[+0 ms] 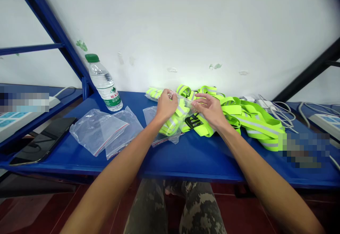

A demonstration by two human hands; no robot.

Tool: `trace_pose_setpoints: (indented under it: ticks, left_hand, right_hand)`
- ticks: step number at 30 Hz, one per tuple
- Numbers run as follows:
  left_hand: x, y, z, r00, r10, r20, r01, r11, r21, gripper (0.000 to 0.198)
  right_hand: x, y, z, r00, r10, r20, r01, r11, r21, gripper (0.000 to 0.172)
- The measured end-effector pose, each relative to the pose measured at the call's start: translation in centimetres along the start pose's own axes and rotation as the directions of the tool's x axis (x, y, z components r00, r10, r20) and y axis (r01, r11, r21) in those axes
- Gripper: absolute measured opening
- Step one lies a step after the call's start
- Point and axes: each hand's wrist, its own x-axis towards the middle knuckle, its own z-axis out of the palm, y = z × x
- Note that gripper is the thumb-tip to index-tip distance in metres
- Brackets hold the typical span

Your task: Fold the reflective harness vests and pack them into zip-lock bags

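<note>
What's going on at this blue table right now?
A person holds a clear plastic zip bag by its top edge, left hand and right hand pinching either end. A folded neon-green reflective strap appears to sit inside it. More such straps lie piled to the right; empty clear bags and a green-capped water bottle are left, on the blue table.

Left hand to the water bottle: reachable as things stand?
Probably yes. The water bottle stands upright to the left of the left hand, with bare blue tabletop between them. That hand grips the clear bag, so it must let go first.
</note>
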Motion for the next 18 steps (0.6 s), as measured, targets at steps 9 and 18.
trace_pose_setpoints:
  ticks: [9,18]
  left_hand:
    - [-1.5,1.5,0.0,0.986,0.157,0.059,-0.159,0.987,0.029,0.012]
    - [-1.7,1.6,0.2,0.969,0.204,0.139,-0.183,0.972,-0.146,0.019]
  right_hand:
    - [-0.1,-0.3,0.1,0.999,0.035,0.016,-0.036,0.996,0.082,0.042]
    - [-0.1,-0.2,0.1,0.998,0.061,0.020,-0.061,0.997,0.038,0.042]
